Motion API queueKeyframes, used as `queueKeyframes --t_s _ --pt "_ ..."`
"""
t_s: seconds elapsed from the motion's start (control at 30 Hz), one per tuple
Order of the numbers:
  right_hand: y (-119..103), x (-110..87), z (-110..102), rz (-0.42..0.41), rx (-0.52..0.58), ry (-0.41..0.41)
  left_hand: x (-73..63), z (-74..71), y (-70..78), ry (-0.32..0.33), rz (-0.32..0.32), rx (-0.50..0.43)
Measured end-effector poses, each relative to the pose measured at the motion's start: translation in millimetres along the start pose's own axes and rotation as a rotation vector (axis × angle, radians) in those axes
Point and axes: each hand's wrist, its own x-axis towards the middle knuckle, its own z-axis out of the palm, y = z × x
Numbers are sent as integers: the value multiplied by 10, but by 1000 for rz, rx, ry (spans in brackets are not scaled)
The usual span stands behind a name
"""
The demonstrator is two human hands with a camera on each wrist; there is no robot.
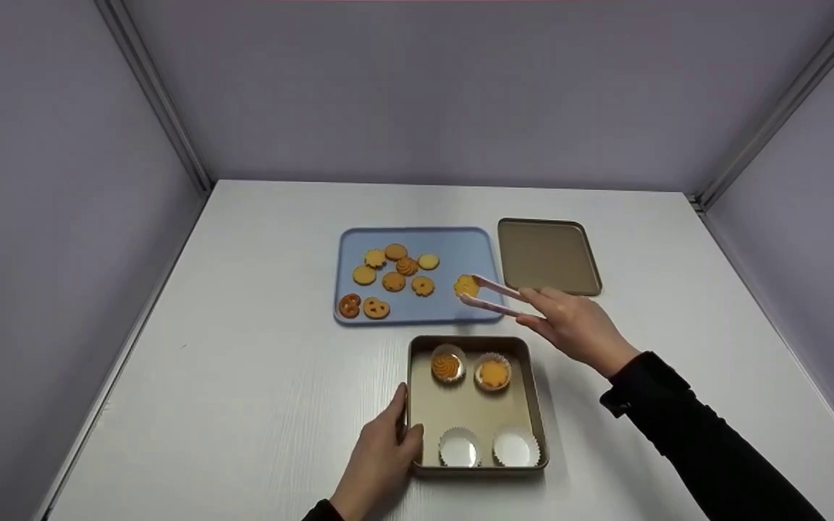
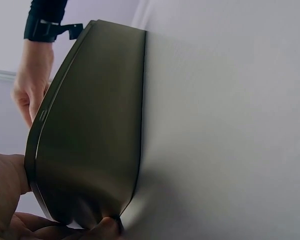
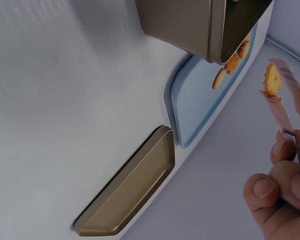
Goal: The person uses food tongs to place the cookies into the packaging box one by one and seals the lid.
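Note:
My right hand [image 1: 576, 329] holds pink tongs [image 1: 500, 289] above the right part of the blue tray [image 1: 453, 250]. Between the tong tips, in the right wrist view, is a scalloped yellow cookie [image 3: 272, 80]. My left hand [image 1: 381, 459] grips the left wall of a deep gold baking pan [image 1: 471, 409], thumb at the rim. Inside the pan, a swirl cookie [image 1: 447, 366] sits in the back left paper cup and a flower-shaped cookie [image 1: 494, 374] in the back right one. Two white paper cups [image 1: 460, 450] stand along the front.
Several cookies [image 1: 394, 281] lie on the left and middle of the blue tray, with a pretzel-shaped cookie [image 1: 350, 305] at its front left corner. A shallow gold tray [image 1: 549, 255] lies right of the blue tray. Grey walls [image 1: 417, 87] surround the white table [image 1: 258, 347].

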Motion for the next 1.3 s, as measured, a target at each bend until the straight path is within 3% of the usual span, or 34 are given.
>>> queueKeyframes --t_s 0.27,0.53,1.07,1.3 --pt "-45 -60 -75 -48 -6 61 -1 -4 -7 -2 -5 -9" --pt "-111 -244 -228 -115 -2 112 2 1 1 -5 -3 3" --pt "-247 -678 -443 -189 37 130 2 12 16 2 -14 -22" --pt "-264 -848 -570 -217 71 78 3 7 13 14 7 -18"
